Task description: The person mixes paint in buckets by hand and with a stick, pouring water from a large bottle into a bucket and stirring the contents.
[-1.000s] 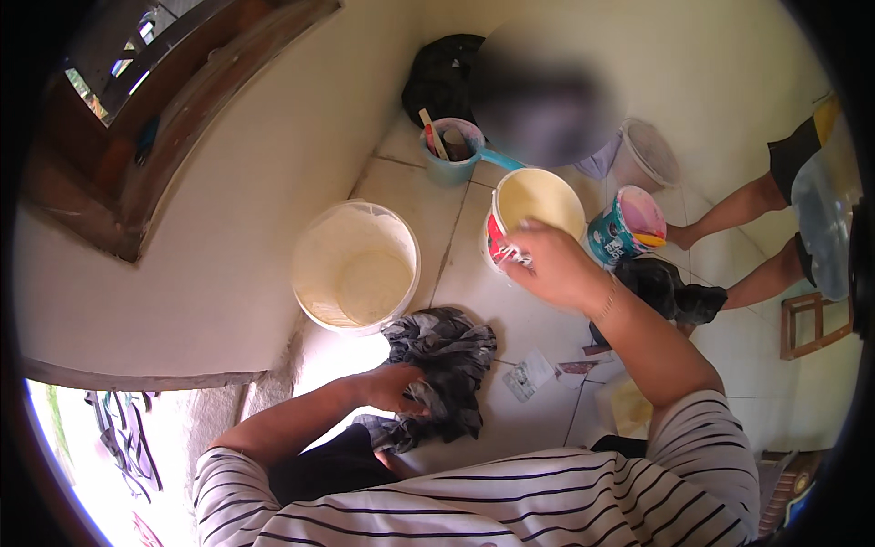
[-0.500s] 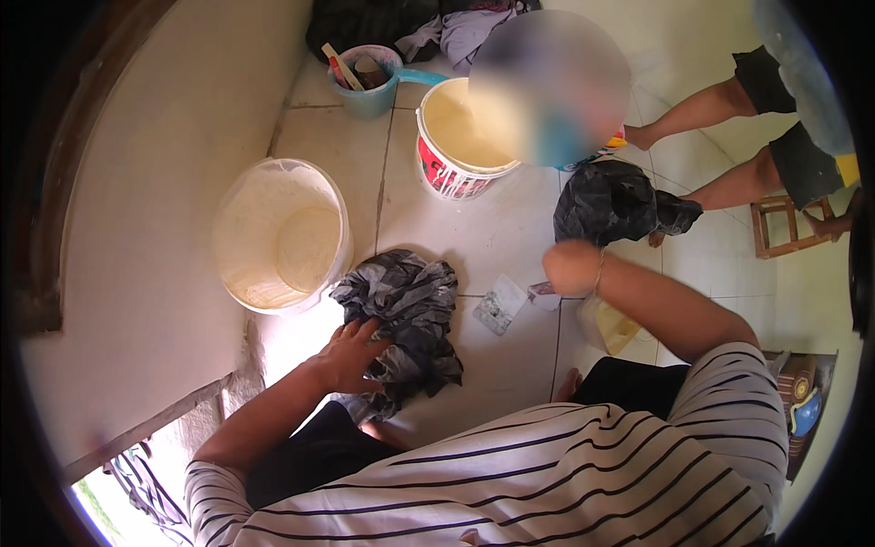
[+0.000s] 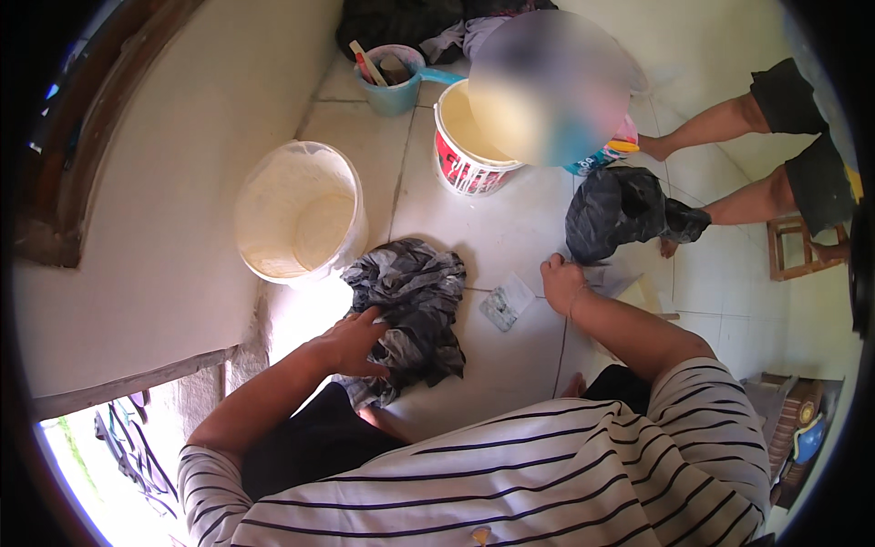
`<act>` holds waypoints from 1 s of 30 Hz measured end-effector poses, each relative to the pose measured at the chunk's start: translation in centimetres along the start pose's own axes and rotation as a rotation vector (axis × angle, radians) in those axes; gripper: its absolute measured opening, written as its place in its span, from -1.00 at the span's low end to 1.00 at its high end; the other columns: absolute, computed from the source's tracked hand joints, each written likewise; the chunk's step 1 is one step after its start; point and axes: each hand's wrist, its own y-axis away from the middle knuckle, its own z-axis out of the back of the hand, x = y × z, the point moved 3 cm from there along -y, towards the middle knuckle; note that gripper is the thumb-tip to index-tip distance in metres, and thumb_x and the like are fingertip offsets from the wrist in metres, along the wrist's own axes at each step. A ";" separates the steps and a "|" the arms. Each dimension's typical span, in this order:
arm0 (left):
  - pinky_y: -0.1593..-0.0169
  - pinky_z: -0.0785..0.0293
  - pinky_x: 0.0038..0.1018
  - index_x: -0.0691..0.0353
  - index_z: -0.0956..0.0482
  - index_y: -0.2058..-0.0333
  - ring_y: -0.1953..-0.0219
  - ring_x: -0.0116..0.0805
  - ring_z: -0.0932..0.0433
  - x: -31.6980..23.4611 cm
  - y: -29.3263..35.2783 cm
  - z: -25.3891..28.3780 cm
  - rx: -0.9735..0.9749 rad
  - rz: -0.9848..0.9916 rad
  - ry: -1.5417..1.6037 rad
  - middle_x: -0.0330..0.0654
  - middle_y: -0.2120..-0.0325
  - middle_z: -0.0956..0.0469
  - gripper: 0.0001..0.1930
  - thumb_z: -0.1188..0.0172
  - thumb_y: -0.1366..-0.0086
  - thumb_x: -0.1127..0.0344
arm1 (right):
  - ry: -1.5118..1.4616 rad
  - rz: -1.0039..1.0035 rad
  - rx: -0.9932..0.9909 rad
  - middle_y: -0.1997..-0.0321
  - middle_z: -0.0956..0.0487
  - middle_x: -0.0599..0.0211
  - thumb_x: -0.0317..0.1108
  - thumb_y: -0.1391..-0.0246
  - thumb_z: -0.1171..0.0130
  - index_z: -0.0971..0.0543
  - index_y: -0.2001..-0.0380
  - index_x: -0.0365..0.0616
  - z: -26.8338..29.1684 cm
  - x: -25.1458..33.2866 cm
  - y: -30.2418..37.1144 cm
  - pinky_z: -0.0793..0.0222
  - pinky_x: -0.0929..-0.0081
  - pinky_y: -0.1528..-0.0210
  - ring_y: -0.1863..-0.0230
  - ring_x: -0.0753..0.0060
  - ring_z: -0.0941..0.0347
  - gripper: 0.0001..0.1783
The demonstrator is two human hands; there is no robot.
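Note:
My left hand [image 3: 351, 345] rests with spread fingers on the left edge of a crumpled dark grey and black patterned cloth [image 3: 415, 296], which lies on the tiled floor. Further right, my right hand [image 3: 564, 281] is low over the floor with its fingers curled closed. What it holds, if anything, is hidden from view. Just beyond it lies a crumpled black plastic bag [image 3: 615, 211]. A small clear packet or paper [image 3: 508, 301] lies on the floor left of that hand. Behind my right wrist, a pale container [image 3: 645, 296] is partly covered by my forearm.
An open whitish bucket [image 3: 301, 211] stands left by the wall. A red-and-white paint bucket [image 3: 476, 169] stands ahead, beside a blue dipper [image 3: 392, 96] with tools in it. Another person's legs [image 3: 711, 132] are at the right, near a wooden stool [image 3: 802, 251]. A blurred patch hides the area beyond the paint bucket.
My right hand has lowered slightly and stays closed. My left hand stays on the cloth, its fingers shifted a little. The whole view has turned slightly.

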 end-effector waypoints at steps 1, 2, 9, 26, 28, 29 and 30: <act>-0.16 -0.17 -0.19 0.26 -0.26 -0.08 -0.11 0.19 -0.20 0.2 0.0 -0.1 0.007 -0.004 -0.001 0.18 -0.14 -0.06 -0.22 -0.30 0.07 -0.03 | -0.053 0.068 0.002 0.17 -0.47 0.03 -0.32 0.08 -0.02 -0.54 0.42 -0.18 0.4 -0.5 -0.2 -0.43 0.37 0.28 0.28 0.23 -0.51 -0.80; -0.15 -0.18 -0.19 0.27 -0.27 -0.07 -0.11 0.18 -0.21 0.8 -0.2 -0.4 -0.027 -0.026 0.010 0.19 -0.14 -0.07 -0.23 -0.30 0.06 -0.04 | -0.056 0.059 0.017 0.17 -0.47 0.03 -0.32 0.08 -0.02 -0.54 0.42 -0.18 1.0 -1.5 -0.1 -0.43 0.37 0.28 0.28 0.23 -0.51 -0.80; -0.13 -0.21 -0.20 0.30 -0.26 -0.07 -0.11 0.13 -0.22 0.8 -0.7 -0.9 -0.061 -0.047 0.057 0.20 -0.10 -0.12 -0.23 -0.28 0.05 -0.04 | -0.260 0.177 0.657 0.49 -0.56 0.09 -0.26 0.22 -0.20 -0.59 0.49 -0.22 6.4 -15.3 5.3 -0.40 0.31 0.26 0.39 0.11 -0.51 -0.76; -0.11 -0.25 -0.25 0.36 -0.27 -0.05 -0.07 0.06 -0.28 0.3 -0.1 -0.2 -0.066 -0.023 0.100 0.13 -0.06 -0.19 -0.23 -0.27 0.04 -0.05 | -0.057 -0.441 0.396 0.01 -0.36 0.03 -0.12 0.52 -0.41 -0.19 -0.14 -0.19 -1.1 -21.1 12.8 -0.29 0.19 -0.05 -0.05 -0.01 -0.30 0.05; -0.11 -0.25 -0.26 0.37 -0.27 -0.04 -0.07 0.06 -0.28 0.7 -0.1 -0.5 -0.078 -0.039 0.105 0.13 -0.05 -0.20 -0.23 -0.27 0.04 -0.05 | -0.164 -0.545 0.475 -0.06 -0.32 0.05 -0.17 0.56 -0.42 -0.20 -0.14 -0.21 -1.3 -22.2 13.5 -0.27 0.20 -0.08 -0.11 -0.04 -0.25 0.06; -0.10 -0.26 -0.26 0.38 -0.28 -0.04 -0.06 0.06 -0.29 0.7 -0.3 -0.6 -0.082 -0.051 0.095 0.13 -0.03 -0.22 -0.23 -0.27 0.04 -0.05 | -0.095 -0.529 0.536 -0.16 -0.24 0.07 -0.18 0.61 -0.43 -0.20 -0.14 -0.21 -4.1 -23.4 14.7 -0.27 0.21 -0.10 -0.17 -0.08 -0.18 0.09; -0.08 -0.28 -0.26 0.39 -0.28 -0.04 -0.05 0.05 -0.31 0.5 -0.6 -0.4 -0.089 -0.064 0.084 0.12 -0.01 -0.24 -0.23 -0.27 0.04 -0.04 | -0.072 -0.505 0.590 -0.15 -0.30 0.07 -0.18 0.65 -0.44 -0.16 -0.16 -0.23 -8.2 -25.2 16.1 -0.31 0.29 -0.06 -0.14 -0.05 -0.23 0.15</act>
